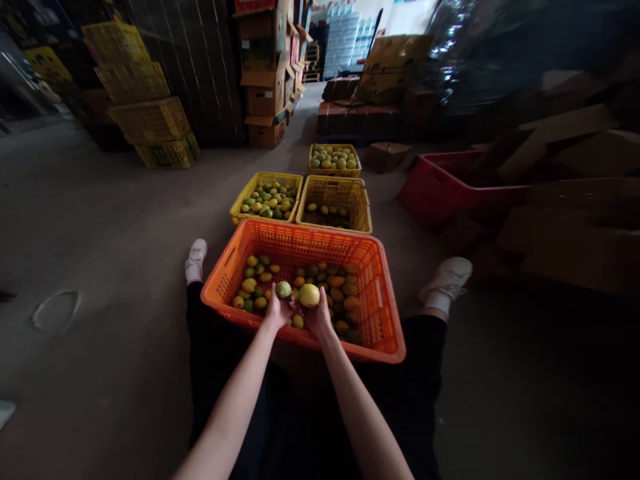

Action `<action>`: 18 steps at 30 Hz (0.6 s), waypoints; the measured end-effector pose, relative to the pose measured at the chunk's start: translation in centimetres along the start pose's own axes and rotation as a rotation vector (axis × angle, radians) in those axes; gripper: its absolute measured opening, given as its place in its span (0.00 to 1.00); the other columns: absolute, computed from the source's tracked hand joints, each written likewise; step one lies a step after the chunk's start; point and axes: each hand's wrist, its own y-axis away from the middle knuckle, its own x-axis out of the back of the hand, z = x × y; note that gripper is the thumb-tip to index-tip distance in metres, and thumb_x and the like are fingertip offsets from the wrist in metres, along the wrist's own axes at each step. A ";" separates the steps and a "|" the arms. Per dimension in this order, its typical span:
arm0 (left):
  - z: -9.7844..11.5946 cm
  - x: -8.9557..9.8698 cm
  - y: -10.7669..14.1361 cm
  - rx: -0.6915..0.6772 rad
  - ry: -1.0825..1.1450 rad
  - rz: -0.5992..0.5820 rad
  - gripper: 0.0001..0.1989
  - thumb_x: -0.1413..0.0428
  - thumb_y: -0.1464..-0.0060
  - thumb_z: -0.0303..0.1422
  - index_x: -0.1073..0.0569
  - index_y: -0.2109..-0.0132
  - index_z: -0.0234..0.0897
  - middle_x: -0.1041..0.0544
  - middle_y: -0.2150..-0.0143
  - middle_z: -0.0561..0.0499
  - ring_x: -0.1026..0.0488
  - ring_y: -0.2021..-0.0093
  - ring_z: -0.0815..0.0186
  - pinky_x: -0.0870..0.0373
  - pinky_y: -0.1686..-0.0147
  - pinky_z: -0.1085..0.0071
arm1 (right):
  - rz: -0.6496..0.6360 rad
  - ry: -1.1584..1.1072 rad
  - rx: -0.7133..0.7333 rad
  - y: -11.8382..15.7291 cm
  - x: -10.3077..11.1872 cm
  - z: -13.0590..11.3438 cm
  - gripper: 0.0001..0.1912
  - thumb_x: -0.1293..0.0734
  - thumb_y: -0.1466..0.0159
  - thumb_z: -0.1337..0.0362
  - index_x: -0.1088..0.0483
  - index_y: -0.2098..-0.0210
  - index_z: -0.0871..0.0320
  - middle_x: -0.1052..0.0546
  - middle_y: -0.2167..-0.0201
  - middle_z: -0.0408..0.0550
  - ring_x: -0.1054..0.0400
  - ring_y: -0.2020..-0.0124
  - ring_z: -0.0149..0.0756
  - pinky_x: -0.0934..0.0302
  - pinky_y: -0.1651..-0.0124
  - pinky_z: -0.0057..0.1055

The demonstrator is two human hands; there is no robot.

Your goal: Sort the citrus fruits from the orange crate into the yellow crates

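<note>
My left hand (281, 308) is closed around a small round green fruit (283, 289) with pale speckles. Beside it, my right hand (319, 316) grips a larger, smooth yellow fruit (309, 295). Both hands are close together over the near side of an orange plastic crate (385, 313), which stands between my legs. Inside that crate lie many loose fruits, with a yellow and green group (255, 283) on the left and a more orange and dark green group (340, 293) on the right. The exact kind of fruit is hard to tell.
Beyond the orange crate stand a yellow crate full of fruit (240, 208), a yellow crate with fewer fruits (367, 217) and a farther filled crate (334, 172). A red bin (430, 193) and cardboard (575, 220) lie right. Stacked yellow crates (150, 120) rise at left.
</note>
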 end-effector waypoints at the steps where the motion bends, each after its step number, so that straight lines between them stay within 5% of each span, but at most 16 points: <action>1: -0.1 0.0 -0.2 0.007 -0.047 0.011 0.31 0.62 0.46 0.58 0.35 0.76 0.34 0.37 0.83 0.52 0.40 0.83 0.72 0.39 0.81 0.76 | -0.011 0.002 -0.012 0.1 0.0 0.0 0.29 0.47 0.41 0.40 0.32 0.72 0.59 0.27 0.82 0.49 0.33 0.82 0.34 0.45 0.86 0.24; 13: -0.6 1.2 -2.0 0.041 -0.233 0.093 0.31 0.62 0.49 0.60 0.37 0.75 0.36 0.38 0.83 0.53 0.39 0.81 0.70 0.39 0.79 0.73 | 0.112 0.007 -0.144 0.3 0.0 -0.5 0.27 0.47 0.40 0.43 0.32 0.72 0.60 0.26 0.83 0.49 0.34 0.84 0.31 0.44 0.86 0.23; 18: -1.1 1.3 -2.4 -0.061 -0.343 0.116 0.30 0.58 0.51 0.60 0.35 0.74 0.36 0.35 0.81 0.51 0.37 0.79 0.69 0.36 0.75 0.70 | 0.144 0.171 -0.008 0.0 0.1 0.1 0.27 0.45 0.42 0.42 0.32 0.71 0.60 0.27 0.82 0.49 0.32 0.79 0.36 0.44 0.84 0.25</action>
